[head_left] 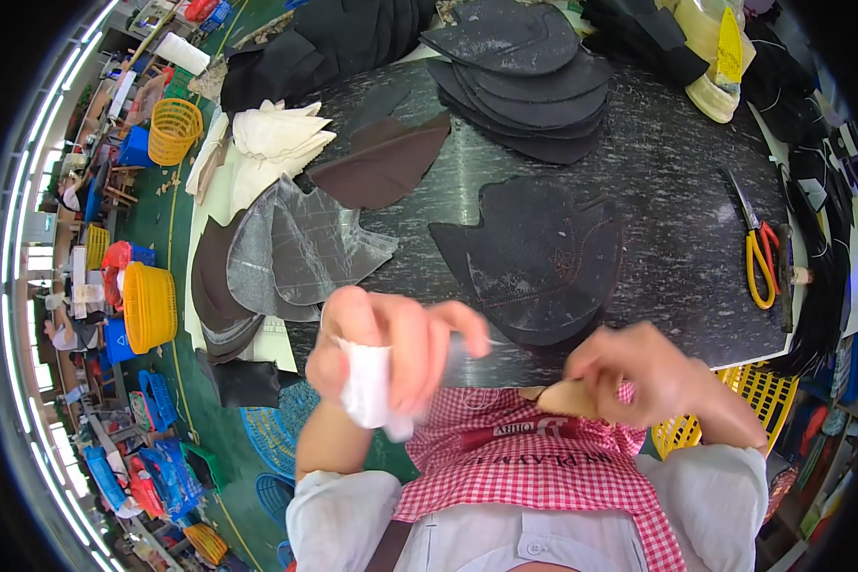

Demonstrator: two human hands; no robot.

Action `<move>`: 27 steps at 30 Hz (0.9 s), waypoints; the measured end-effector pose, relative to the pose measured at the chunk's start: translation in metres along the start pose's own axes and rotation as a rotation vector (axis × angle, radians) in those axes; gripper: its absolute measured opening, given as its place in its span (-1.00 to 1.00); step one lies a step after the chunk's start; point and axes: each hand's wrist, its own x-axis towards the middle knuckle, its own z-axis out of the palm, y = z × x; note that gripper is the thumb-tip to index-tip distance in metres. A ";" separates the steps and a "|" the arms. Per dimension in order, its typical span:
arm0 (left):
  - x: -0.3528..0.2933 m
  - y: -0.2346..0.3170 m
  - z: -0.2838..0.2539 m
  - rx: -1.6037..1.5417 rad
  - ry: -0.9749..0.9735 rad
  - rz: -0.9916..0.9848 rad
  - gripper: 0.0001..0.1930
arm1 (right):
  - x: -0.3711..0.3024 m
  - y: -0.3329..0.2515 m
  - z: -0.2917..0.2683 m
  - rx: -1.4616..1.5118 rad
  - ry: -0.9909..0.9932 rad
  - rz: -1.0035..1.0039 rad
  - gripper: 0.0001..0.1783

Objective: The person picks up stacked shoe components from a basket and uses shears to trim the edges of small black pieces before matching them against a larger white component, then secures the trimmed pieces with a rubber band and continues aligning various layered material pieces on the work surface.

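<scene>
Blurred by motion, my left hand (pixel 410 348) is raised over the near edge of the table, its fingers curled and one reaching out to the right. Against its palm is a soft white cloth-like piece (pixel 368 386). My right hand (pixel 650 372), also smeared, closes on a pale tan, rounded piece (pixel 569 398) whose kind I cannot make out. Beyond both hands lies a stack of dark shaped fabric pieces (pixel 543 257), the top one with reddish-brown stitching along an edge. Grey and dark cut pieces (pixel 305 248) fan out past my left hand.
Scissors (pixel 757 253) with yellow and red handles lie at the table's right. Dark rounded pieces (pixel 534 86) are piled at the back, white pieces (pixel 278 133) at back left. A yellow basket (pixel 762 405) stands below the right edge, a blue one (pixel 269 440) below the left.
</scene>
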 end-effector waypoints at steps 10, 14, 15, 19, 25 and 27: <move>0.007 -0.020 0.002 0.974 0.353 -0.728 -0.64 | 0.012 0.013 -0.007 -0.182 0.487 -0.202 -0.84; 0.007 -0.031 -0.001 1.002 0.440 -0.726 -0.63 | 0.025 0.025 -0.022 -0.304 0.490 -0.119 -0.83; 0.008 -0.033 -0.003 1.002 0.440 -0.727 -0.63 | 0.028 0.027 -0.024 -0.292 0.471 -0.078 -0.82; 0.008 -0.038 -0.004 1.120 0.373 -0.741 -0.65 | 0.031 0.032 -0.023 -0.351 0.468 -0.062 -0.80; 0.007 -0.038 -0.001 1.481 0.156 -0.696 -0.63 | 0.029 0.024 -0.049 -0.899 0.461 -0.062 -0.73; 0.003 -0.043 -0.002 1.539 0.121 -0.576 -0.64 | 0.041 0.010 -0.024 -0.554 0.399 -0.298 -0.79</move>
